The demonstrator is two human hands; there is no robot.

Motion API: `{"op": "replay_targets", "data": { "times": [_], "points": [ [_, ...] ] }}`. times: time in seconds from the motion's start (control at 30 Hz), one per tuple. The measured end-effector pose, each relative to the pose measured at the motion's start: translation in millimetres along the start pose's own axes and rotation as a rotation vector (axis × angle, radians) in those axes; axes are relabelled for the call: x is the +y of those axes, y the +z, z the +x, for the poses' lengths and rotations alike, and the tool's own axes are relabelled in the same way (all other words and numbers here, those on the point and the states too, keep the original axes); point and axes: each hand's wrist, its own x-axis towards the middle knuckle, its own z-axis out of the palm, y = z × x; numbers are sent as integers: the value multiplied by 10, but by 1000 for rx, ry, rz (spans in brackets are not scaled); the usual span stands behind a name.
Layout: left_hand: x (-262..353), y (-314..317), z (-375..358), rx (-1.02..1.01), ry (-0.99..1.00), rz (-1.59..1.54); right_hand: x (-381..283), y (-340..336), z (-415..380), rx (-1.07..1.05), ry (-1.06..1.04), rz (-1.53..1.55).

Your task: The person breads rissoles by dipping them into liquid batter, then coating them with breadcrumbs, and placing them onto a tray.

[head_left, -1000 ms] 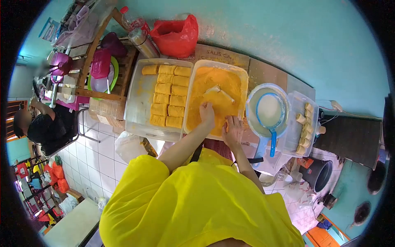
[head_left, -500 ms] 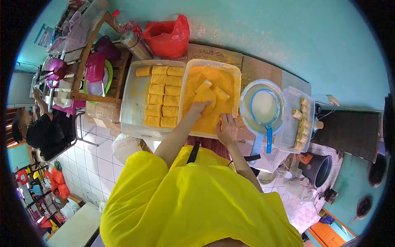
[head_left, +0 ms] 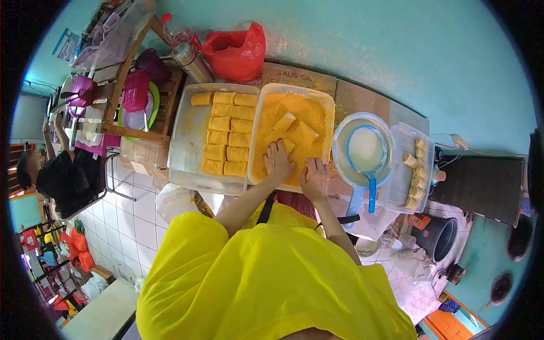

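Note:
A plastic tub of orange-yellow crumbs (head_left: 317,115) holds several rolls; two with pale ends (head_left: 284,122) lie behind my hands. My left hand (head_left: 279,162) lies palm down in the crumbs, its fingers apart and touching the near side of a coated roll (head_left: 288,145). My right hand (head_left: 315,179) rests at the tub's front right rim, fingers apart and slightly bent, holding nothing visible. To the left, a clear tray (head_left: 188,133) carries coated rolls in columns. At the right, a basin (head_left: 341,139) of white liquid holds a blue-rimmed strainer (head_left: 372,191).
A clear box of uncoated rolls (head_left: 396,153) stands right of the basin. Behind are a red plastic bag (head_left: 233,54) and a metal flask (head_left: 191,62). A wooden rack (head_left: 122,73) is at left, with a person in dark clothing (head_left: 56,181) beyond it.
My left hand has moved back toward the tub's front, uncovering crumbs and part of a roll. My right hand has barely moved. The view has shifted slightly.

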Motion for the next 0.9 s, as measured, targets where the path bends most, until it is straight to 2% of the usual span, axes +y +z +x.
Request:
{"op": "replay_targets", "data": {
  "times": [0.07, 0.17, 0.27, 0.37, 0.47, 0.57, 0.67, 0.77, 0.87, 0.9],
  "points": [
    [-60, 275, 65, 41, 22, -50, 0, -16, -17, -14, 16, -12],
    [-409, 587, 442, -438, -54, -669, -19, -25, -12, -24, 20, -13],
    [-325, 453, 288, 148, 71, -519, -9, 0, -33, -19, 21, 1],
    [-275, 84, 257, -419, -170, -755, -19, -48, -12, -32, 29, -1],
    [-553, 375, 444, -512, -105, -575, -46, -42, -3, -8, 20, -3],
    [-209, -8, 157, -76, 46, -53, -5, -6, -14, 14, 7, 2],
    [-271, 92, 277, 150, 400, -95, 4, -7, -9, 21, -7, 1],
    [-366, 321, 613, 150, 610, -310, -15, -4, -18, 14, 1, 8],
    [-357, 19, 707, -465, 413, -256, 1, -10, -18, 14, -4, 7],
    [-424, -38, 669, -405, 454, -287, 1, -11, -31, 9, -6, 13]
  ]
}}
